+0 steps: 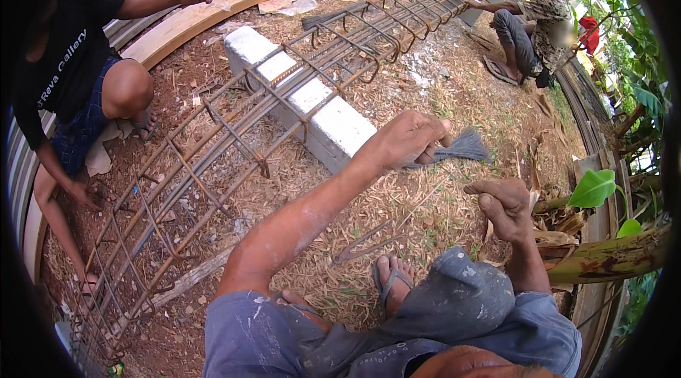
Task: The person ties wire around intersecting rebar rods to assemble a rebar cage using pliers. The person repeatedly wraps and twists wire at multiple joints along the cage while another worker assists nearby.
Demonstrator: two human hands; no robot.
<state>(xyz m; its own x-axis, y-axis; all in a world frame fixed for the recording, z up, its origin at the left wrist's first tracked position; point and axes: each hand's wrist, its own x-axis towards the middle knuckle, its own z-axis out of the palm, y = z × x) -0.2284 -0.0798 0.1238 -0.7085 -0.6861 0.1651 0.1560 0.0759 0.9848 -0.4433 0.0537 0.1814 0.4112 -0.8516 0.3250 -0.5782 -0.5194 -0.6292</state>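
Observation:
My left hand (415, 139) is raised over the straw-strewn ground with its fingers curled together; what they hold, if anything, is too small to make out. Just beyond it a bundle of thin grey tie wire (464, 149) lies on the ground, its ends fanned out. To the right, my right hand (505, 209) is closed, thumb against the bent fingers and forefinger extended; any thin wire in it cannot be made out. A rusty pair of pincers (365, 244) lies on the ground in front of my sandalled foot. Neither hand touches the steel bar cage (284, 97).
The cage runs diagonally over a white-topped block (330, 110). One person (78, 73) crouches at left beside stacked boards (213, 19); another (532, 26) squats at the far right, a hand at the cage. A plant stem (610, 257) lies close to my right arm.

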